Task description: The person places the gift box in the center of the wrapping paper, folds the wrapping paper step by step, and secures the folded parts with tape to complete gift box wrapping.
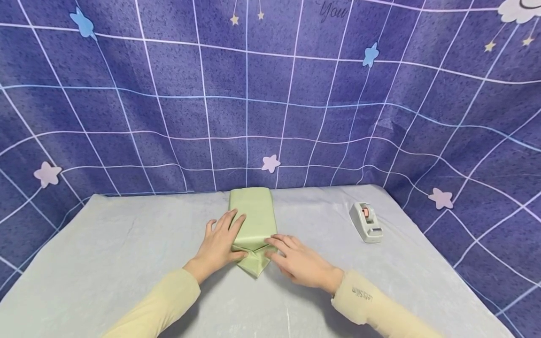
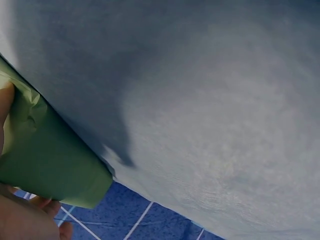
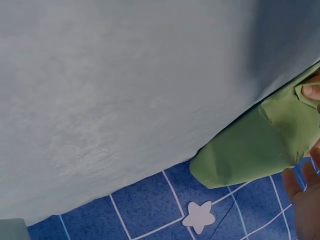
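Observation:
A box-shaped package [image 1: 253,211] wrapped in light green paper lies on the table, its long side running away from me. At its near end the paper forms a pointed flap [image 1: 256,266] with creased folds. My left hand [image 1: 216,245] rests on the package's left side, fingers spread over the top and thumb at the near-end folds. On the right near corner, my right hand [image 1: 302,264] touches the paper with loosely bent fingers. The right wrist view shows fingertips beside the green package [image 3: 240,147]; the left wrist view shows the package [image 2: 55,155] partly behind the left hand.
A pale tape dispenser [image 1: 367,223] with a reddish core stands on the table's right side. Grey-white cloth [image 1: 127,234] covers the table. Behind and beside it hangs a blue-purple curtain [image 1: 262,117] with grid lines and stars.

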Action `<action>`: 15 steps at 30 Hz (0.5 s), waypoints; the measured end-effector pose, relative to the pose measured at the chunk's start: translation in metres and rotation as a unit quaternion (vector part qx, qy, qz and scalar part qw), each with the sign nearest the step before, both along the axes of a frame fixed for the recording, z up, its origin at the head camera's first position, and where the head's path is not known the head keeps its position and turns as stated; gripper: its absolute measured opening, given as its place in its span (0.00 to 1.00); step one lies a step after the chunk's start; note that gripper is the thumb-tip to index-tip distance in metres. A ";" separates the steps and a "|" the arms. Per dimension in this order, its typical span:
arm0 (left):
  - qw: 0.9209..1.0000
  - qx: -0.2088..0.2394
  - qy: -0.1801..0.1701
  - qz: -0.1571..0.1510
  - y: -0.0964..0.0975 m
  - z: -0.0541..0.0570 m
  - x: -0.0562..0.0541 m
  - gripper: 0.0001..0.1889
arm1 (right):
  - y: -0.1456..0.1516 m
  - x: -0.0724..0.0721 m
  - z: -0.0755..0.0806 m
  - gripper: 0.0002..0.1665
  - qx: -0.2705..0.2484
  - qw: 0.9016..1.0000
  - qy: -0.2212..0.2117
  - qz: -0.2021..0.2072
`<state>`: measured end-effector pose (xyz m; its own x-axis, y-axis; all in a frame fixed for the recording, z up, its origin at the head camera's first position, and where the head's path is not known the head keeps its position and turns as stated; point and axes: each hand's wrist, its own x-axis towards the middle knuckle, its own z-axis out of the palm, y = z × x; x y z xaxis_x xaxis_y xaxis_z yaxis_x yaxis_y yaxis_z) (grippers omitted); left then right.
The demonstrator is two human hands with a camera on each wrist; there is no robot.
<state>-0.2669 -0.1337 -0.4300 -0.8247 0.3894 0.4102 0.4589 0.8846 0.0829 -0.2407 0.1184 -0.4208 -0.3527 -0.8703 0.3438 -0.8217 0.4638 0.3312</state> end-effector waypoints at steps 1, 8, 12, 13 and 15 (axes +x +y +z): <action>1.000 0.002 -0.001 -0.001 0.000 0.000 0.000 0.53 | 0.000 0.001 -0.001 0.27 0.007 1.000 0.002 0.004; 1.000 0.007 -0.010 -0.003 0.000 0.001 0.001 0.53 | -0.001 0.007 -0.005 0.25 0.060 0.998 -0.010 0.019; 1.000 0.009 -0.013 -0.004 0.000 0.002 0.001 0.53 | -0.002 0.009 -0.009 0.27 0.076 0.997 -0.018 0.021; 1.000 0.009 -0.014 -0.004 0.000 0.002 0.001 0.53 | -0.002 0.009 -0.010 0.28 0.076 0.997 -0.019 0.023; 1.000 0.009 -0.014 -0.004 0.000 0.002 0.001 0.53 | -0.002 0.009 -0.012 0.30 0.077 0.996 -0.018 0.027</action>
